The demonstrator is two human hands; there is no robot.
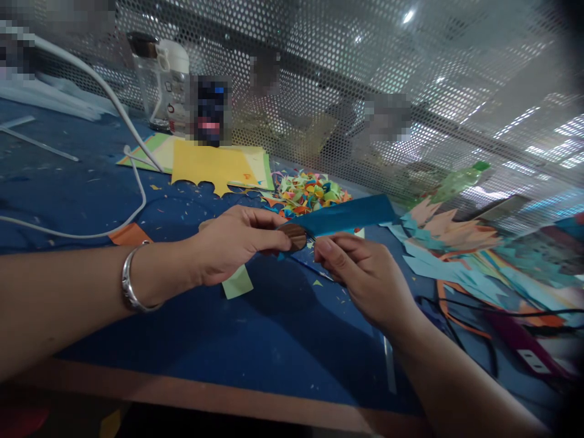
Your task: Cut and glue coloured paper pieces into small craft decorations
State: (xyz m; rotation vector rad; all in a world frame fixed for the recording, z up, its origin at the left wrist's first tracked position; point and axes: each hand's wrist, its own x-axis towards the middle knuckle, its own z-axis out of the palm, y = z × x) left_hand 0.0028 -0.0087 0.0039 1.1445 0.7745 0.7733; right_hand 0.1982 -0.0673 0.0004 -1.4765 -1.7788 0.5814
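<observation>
Thumb and fingers of my left hand [241,243] are closed on a round brown disc [295,237] with a wood-like grain. A blue paper strip [356,214] lies behind the disc and slants up to the right. My right hand [360,267] is closed in a pinch just right of the disc. A thin dark thing shows at its fingertips, too small to name. Beneath the hands, a pale green paper piece [238,283] lies on the blue table [274,347]. A slim pointed thing, partly hidden, lies under the strip.
Colourful paper scraps [314,188] are heaped behind the hands, beside a cut yellow sheet [201,164]. Bottles [176,85] and a blurred-out phone-like object stand at the back. Cut papers [438,261], cables and a purple power strip [524,347] are right. A white cable [100,85] loops left.
</observation>
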